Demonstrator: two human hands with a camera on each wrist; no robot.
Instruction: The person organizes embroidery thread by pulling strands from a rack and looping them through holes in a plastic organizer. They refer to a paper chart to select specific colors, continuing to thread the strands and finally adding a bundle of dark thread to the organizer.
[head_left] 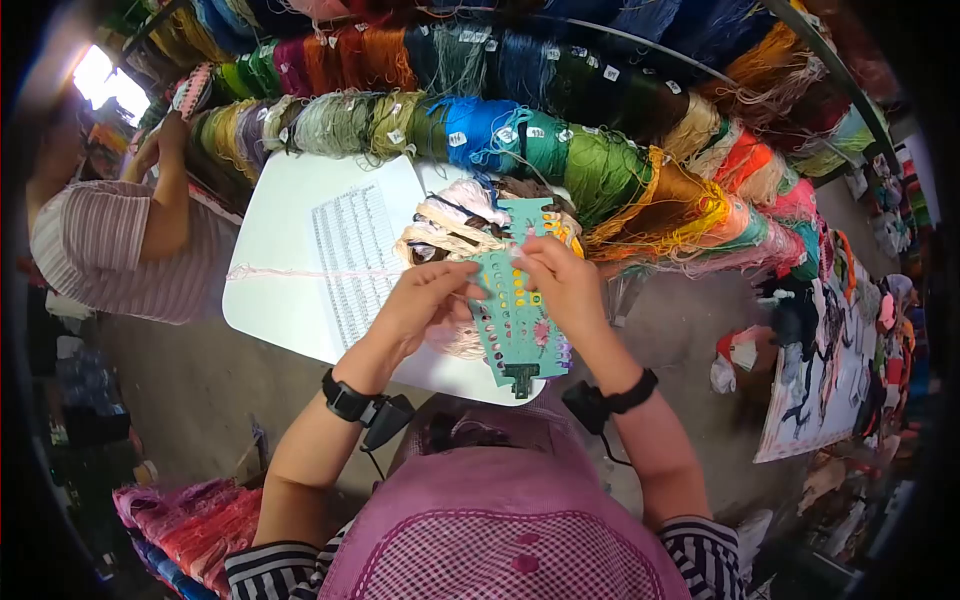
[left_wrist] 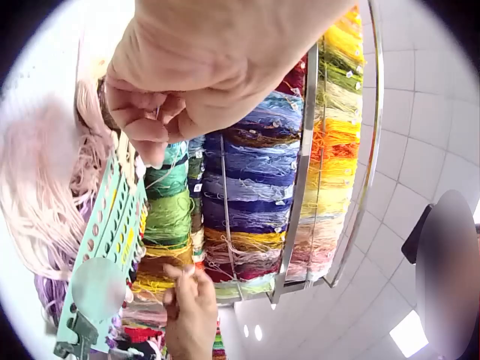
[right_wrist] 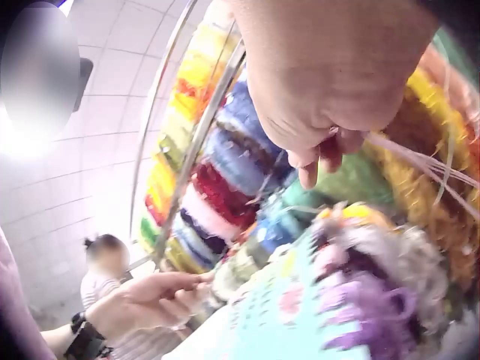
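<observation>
Green card point(head_left: 508, 310), threaded holes point(head_left: 489, 326), right grip point(head_left: 565, 283) tight on pink strands point(right_wrist: 418, 160), left grip point(head_left: 425, 305) unclear

From afar I see a flat green perforated card point(head_left: 507, 325), coloured threads point(right_wrist: 367, 300) lining its edges, pale pink strands point(right_wrist: 424, 160) near it.

Illegibly fine-printed white sheet point(head_left: 350, 242)

On the teal skein's point(head_left: 546, 157) white tag point(head_left: 535, 132) I make out a number starting with 9; the blue skein's point(head_left: 482, 117) tag point(head_left: 457, 139) and printed sheet point(head_left: 352, 262) are too small to read surely.
</observation>
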